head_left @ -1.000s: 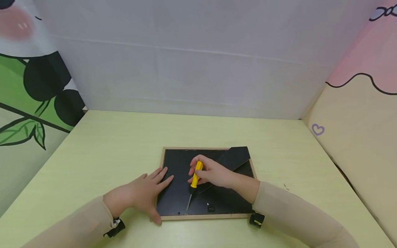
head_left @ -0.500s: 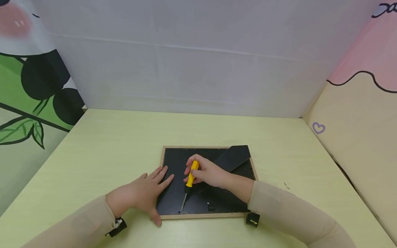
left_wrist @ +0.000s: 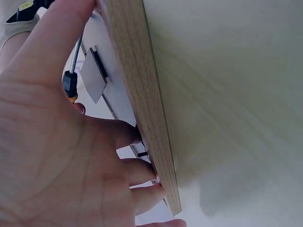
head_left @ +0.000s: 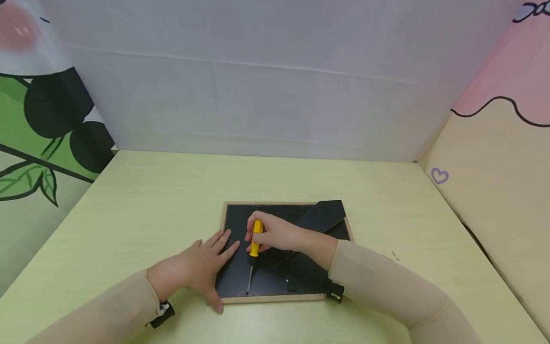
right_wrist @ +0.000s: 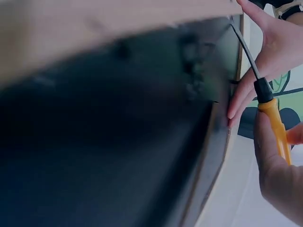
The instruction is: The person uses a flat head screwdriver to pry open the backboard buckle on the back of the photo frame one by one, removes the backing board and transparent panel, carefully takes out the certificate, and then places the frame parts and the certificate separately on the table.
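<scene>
A picture frame [head_left: 275,299] with a light wooden edge lies back side up, its black backing board [head_left: 240,220] on top. My right hand [head_left: 275,232] grips the yellow handle of a screwdriver [head_left: 256,239]. Its metal shaft slants down to the board's near edge, the tip right by a small dark tab [head_left: 247,293] near the front left corner. Spread over the frame's left side, my left hand [head_left: 204,267] has its fingers on the board and its thumb at the front corner. In the left wrist view the wooden edge [left_wrist: 144,85] runs past that palm.
A black stand leg [head_left: 324,217] lies diagonally across the board towards the back right corner. A small black fitting [head_left: 291,285] sits near the front edge. Pale table [head_left: 172,191] surrounds the frame, with a white wall [head_left: 266,95] behind.
My right hand has moved left with the screwdriver, bringing the tip along the front edge to the small tab. The screwdriver stands more upright. The left hand has stayed in place.
</scene>
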Demonstrator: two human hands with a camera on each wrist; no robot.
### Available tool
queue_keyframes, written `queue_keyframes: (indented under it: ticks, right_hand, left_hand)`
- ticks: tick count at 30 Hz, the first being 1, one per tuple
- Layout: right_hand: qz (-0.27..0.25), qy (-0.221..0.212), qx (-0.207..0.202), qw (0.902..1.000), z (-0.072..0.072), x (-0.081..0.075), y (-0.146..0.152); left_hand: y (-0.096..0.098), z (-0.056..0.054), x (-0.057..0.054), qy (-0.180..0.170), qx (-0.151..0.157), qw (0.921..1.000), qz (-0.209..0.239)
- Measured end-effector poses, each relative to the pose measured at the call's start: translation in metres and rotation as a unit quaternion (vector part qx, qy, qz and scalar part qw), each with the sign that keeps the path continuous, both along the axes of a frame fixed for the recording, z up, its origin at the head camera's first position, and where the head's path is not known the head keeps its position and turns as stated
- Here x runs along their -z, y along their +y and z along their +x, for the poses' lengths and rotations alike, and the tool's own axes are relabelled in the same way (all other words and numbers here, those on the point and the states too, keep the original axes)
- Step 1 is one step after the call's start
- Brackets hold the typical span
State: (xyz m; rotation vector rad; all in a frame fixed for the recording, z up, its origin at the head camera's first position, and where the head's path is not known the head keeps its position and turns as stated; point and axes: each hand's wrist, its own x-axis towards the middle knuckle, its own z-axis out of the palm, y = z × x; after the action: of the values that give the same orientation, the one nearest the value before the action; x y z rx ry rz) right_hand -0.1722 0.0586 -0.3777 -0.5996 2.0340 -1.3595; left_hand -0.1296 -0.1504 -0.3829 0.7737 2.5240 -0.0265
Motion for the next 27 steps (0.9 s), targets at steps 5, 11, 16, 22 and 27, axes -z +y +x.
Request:
queue_keyframes:
  ticks: [5, 11, 16, 22, 27]
  right_hand:
    - [0.039, 0.083, -0.047, 0.9947, 0.003, -0.007, -0.009]
    - [0.037, 0.129, -0.062, 0.9891, 0.005, -0.007, -0.011]
    - [0.040, 0.073, -0.039, 0.9958, -0.001, -0.002, -0.014]
    - [0.047, -0.010, -0.002, 0.9989, -0.006, 0.006, -0.014]
    - [0.069, 0.016, -0.006, 0.9975, -0.006, 0.002, -0.014]
  left_hand:
    - [-0.001, 0.001, -0.001, -0.001, -0.002, 1.0000, 0.002]
    - [0.000, 0.002, -0.005, 0.002, 0.000, 1.0000, -0.004]
    - [0.000, 0.002, -0.005, -0.001, -0.003, 1.0000, -0.002]
    - [0.000, 0.001, -0.002, 0.001, 0.000, 1.0000, -0.005]
    - [0.000, -0.001, 0.000, 0.007, 0.001, 0.9999, -0.011]
